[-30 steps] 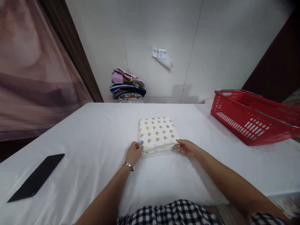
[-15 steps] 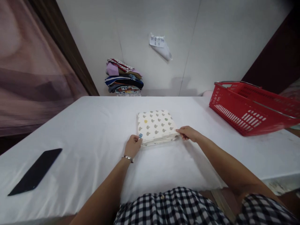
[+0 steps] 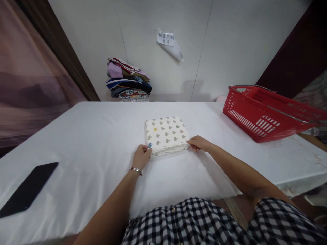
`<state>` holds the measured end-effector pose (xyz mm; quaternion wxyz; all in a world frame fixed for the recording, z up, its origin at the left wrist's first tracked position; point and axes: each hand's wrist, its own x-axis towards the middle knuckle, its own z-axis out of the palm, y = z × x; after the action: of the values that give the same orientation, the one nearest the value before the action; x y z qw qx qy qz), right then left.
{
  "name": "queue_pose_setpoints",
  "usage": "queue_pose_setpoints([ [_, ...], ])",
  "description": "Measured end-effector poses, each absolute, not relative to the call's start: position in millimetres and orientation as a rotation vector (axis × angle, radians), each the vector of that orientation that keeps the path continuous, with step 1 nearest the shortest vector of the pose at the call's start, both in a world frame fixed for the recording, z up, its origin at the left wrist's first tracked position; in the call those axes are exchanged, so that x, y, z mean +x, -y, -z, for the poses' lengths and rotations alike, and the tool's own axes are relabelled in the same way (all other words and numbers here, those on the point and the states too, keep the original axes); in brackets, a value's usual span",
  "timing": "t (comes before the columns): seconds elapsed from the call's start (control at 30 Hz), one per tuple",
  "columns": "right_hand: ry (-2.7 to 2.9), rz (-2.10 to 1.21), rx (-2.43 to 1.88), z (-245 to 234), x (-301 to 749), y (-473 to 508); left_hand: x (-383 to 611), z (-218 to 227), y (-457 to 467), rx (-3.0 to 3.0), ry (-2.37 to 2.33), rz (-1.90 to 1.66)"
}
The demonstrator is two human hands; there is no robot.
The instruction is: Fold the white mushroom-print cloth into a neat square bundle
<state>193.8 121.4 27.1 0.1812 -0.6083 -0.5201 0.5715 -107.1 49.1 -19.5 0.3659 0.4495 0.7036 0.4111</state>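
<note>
A cream cloth (image 3: 167, 132) with grey tree-like prints and a few coloured ones lies folded into a thick, nearly square stack on the white-covered table. At its near left corner, my left hand (image 3: 142, 156) pinches the layers between thumb and fingers; a metal bracelet circles that wrist. My right hand (image 3: 198, 143) pinches the near right corner, thumb on top and fingers curled below. Several layers show along the near edge between the hands. What kind of cloth item it is cannot be made out.
A red plastic basket (image 3: 268, 114) with metal handles stands at the table's right. Folded fabrics (image 3: 129, 81) are piled behind the far edge. A black flat slab (image 3: 29, 189) lies at the near left. A paper sign (image 3: 166, 38) hangs on the wall.
The whole view has shifted slightly, so everything appears a little further left and higher. Both hands keep their hold on the cloth's near corners; the folded stack looks nearly the same.
</note>
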Motion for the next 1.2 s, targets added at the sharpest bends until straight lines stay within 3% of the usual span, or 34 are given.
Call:
queue_pose_setpoints([
  [0.23,1.461,-1.568,-1.737,-23.9,196.2,-119.6,-107.6,21.2,-49.1,1.171,-1.789,-1.081],
  [0.57,0.755,-2.132,-1.456,-22.0,184.2,-115.5,-108.3,21.1,-48.9,1.194,-1.798,-1.081],
  [0.83,1.090,-1.772,-1.562,-6.7,197.0,-119.6,-107.8,22.2,-48.6,1.269,-1.830,-1.058],
  [1.2,1.313,-1.594,-1.655,-6.3,200.5,-112.3,-104.9,8.4,-42.1,1.486,-1.988,-1.017],
])
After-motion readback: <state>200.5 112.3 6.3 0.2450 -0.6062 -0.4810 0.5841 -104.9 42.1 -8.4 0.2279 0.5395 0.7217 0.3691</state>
